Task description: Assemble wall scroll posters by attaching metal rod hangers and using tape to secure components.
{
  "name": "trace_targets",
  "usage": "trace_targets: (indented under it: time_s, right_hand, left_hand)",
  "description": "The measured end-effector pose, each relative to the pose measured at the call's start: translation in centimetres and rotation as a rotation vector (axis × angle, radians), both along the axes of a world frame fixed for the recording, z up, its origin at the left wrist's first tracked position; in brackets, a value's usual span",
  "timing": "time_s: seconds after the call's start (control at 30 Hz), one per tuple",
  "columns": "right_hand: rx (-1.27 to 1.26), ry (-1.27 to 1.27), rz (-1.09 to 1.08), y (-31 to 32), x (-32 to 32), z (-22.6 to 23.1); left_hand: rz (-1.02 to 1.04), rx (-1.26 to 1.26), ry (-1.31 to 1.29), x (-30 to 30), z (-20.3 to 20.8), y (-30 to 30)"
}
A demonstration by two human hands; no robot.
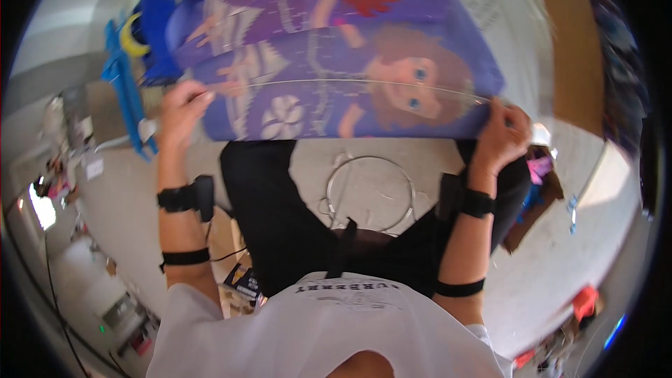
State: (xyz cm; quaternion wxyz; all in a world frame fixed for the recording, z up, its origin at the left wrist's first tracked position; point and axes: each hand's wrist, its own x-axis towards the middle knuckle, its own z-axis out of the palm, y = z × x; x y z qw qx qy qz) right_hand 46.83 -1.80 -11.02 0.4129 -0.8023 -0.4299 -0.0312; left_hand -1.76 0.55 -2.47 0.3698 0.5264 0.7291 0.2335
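A thin pale strand, a cord or wire, is stretched nearly straight across a purple cloth-like piece printed with cartoon figures. My left hand pinches the strand's left end between thumb and fingertips. At the other end, my right hand has its fingers curled closed around the strand, near the purple piece's right edge. Another purple piece with a like print lies just beyond, and their overlap is blurred. Both forearms wear black straps.
Between my knees a thin wire hoop lies on the pale floor. Blue items with a yellow curved piece are at the far left. Brown cardboard stands far right, and an open box of colourful pieces sits beside my right knee.
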Motion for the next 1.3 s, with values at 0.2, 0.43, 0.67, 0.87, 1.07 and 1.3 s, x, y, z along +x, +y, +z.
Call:
trace_targets:
  time_s: [0.2,0.43,0.67,0.87,1.07,1.3]
  right_hand:
    - [-0.096,0.023,-0.013,0.0,-0.2,-0.2]
    - [-0.092,0.013,0.006,0.1,-0.1,-0.2]
    - [-0.098,-0.027,0.025,0.0,0.1,-0.3]
    - [-0.097,-0.011,0.018,-0.1,0.2,-0.5]
    - [-0.106,-0.017,0.028,-0.1,0.2,-0.4]
    - [-0.096,0.0,0.021,-0.1,0.3,-0.4]
  left_hand:
    - [0.035,-0.033,0.107,2.0,0.5,0.1]
    - [0.038,-0.079,0.0,2.3,-1.0,0.6]
    - [0.162,-0.084,-0.021,3.0,-1.3,1.2]
    - [0.124,-0.046,0.062,2.5,-2.3,1.6]
    - [0.072,0.012,0.165,2.5,-3.0,2.1]
    - [0.077,0.012,0.19,2.7,-3.1,2.1]
